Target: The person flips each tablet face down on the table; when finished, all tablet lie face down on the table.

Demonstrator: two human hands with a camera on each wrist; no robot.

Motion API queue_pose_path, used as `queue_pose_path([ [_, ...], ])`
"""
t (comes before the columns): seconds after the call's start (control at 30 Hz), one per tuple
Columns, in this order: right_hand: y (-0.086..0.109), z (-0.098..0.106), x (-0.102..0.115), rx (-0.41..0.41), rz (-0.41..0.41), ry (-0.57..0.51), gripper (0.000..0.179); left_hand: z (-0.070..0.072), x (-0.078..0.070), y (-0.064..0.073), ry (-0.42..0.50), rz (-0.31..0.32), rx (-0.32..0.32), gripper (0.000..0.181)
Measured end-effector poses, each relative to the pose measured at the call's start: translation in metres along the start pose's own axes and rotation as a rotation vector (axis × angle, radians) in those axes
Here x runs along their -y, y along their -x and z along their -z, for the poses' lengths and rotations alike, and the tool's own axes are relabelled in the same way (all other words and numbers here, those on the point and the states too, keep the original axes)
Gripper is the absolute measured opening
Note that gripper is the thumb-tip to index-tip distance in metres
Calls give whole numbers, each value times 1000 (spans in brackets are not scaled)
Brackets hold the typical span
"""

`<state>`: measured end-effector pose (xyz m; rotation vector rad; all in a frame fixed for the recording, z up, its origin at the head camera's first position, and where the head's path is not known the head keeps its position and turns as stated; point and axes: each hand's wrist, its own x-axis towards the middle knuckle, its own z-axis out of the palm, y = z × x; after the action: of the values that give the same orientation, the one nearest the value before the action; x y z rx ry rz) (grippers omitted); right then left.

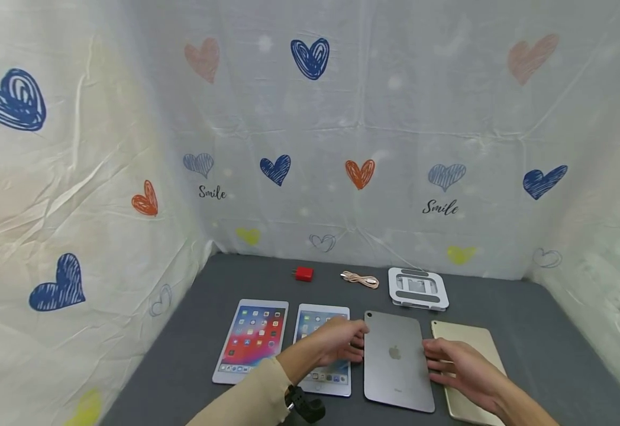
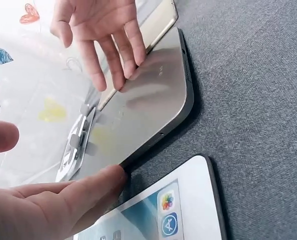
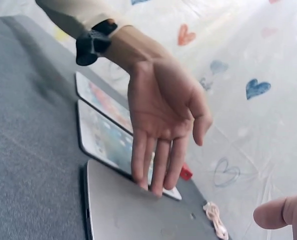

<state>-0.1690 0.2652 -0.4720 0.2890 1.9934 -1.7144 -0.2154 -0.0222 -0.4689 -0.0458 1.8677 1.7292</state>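
Item: grey tablet (image 1: 397, 360), face down, matte metal back with a logo, rounded corners, lying flat at 6 o'clock on the dark grey table (image 1: 544, 331). Left hand (image 1: 336, 342) open, straight fingertips touching its 9 o'clock edge; right hand (image 1: 456, 364) open, fingertips resting at its 3 o'clock edge. White tablet (image 1: 320, 355), screen lit, just beside at 9 o'clock; gold tablet (image 1: 472, 346) at 3 o'clock; white stand (image 1: 417, 288) at 12 o'clock
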Motion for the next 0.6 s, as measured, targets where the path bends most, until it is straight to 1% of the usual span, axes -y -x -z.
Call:
queue_pose_path([
  [0.07,2,-2,4,-7,20,39,66,2,-1,2,-15,-3,12,42],
  [0.13,4,-6,8,-11,48,62,66,9,0,5,-12,-11,30,42],
  [0.2,4,-9,13,-8,77,60,67,21,2,8,18,-24,56,44],
  [0.27,3,-13,17,11,99,31,67,35,3,12,49,-34,74,47],
  [0.33,2,-16,20,58,104,-15,69,51,3,17,83,-33,77,50],
  [0.47,-1,-23,24,199,129,-83,77,82,4,30,137,-39,84,55],
  [0.57,-4,-30,25,281,154,-135,79,102,5,38,150,-58,97,56],
  [0.6,-5,-33,27,291,152,-151,78,107,5,41,144,-62,97,56],
])
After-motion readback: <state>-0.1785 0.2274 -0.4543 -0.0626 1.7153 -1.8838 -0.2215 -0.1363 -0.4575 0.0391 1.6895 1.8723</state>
